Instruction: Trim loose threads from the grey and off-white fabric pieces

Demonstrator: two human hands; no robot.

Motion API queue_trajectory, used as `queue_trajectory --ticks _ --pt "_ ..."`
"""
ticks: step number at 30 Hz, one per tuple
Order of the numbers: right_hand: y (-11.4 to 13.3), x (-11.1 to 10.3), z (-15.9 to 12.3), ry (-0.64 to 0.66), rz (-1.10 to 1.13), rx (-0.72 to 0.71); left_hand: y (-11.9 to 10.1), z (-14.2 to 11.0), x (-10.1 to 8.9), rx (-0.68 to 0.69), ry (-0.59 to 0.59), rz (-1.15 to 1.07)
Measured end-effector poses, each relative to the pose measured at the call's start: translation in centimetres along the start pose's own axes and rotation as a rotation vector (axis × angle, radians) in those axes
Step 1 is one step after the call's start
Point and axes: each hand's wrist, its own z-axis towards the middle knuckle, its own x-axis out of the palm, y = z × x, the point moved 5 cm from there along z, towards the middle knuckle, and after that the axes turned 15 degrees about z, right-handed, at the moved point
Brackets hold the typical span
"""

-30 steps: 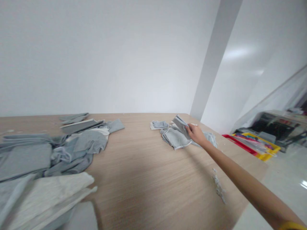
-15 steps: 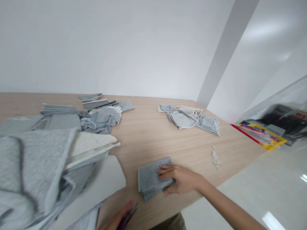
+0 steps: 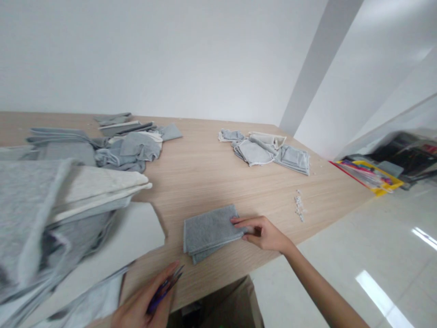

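A folded grey cloth (image 3: 211, 229) lies near the table's front edge, its layers slightly offset at the lower side. My right hand (image 3: 264, 233) has its right end between fingertips on top and thumb at the edge. At the bottom, my left hand (image 3: 150, 296) is closed around purple-handled thread snips (image 3: 165, 288), their pointed blades sticking out past the fingers toward the cloth. Left of that hand rises a heap of grey cloths (image 3: 27, 214) with cream pieces (image 3: 102, 184) in it, resting partly on a white sheet (image 3: 136, 232).
Crumpled grey cloths (image 3: 136, 148) lie at the back left. Another small group of cloths (image 3: 256, 151) sits at the back right. Thread scraps (image 3: 299, 207) are scattered near the right edge. Beyond that edge stands a yellow tray (image 3: 378, 190) with assorted items.
My right hand has shifted from lying over the cloth's top to gripping its right end. My left hand with the snips has come further into view. The camera view has tilted downward.
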Motion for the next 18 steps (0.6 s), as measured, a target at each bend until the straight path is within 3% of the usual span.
queue_trajectory --ticks 9,14,18 --pt "0.9 0.0 0.0 0.022 0.02 -0.094 -0.5 0.4 -0.3 -0.182 -0.016 -0.086" --pt "0.6 -0.2 -0.1 -0.017 -0.03 -0.078 -1.1 0.6 0.1 -0.165 0.06 -0.074" --pt "0.5 -0.1 -0.1 -0.021 -0.102 -0.071 -3.2 1.9 0.4 -0.09 0.164 -0.054"
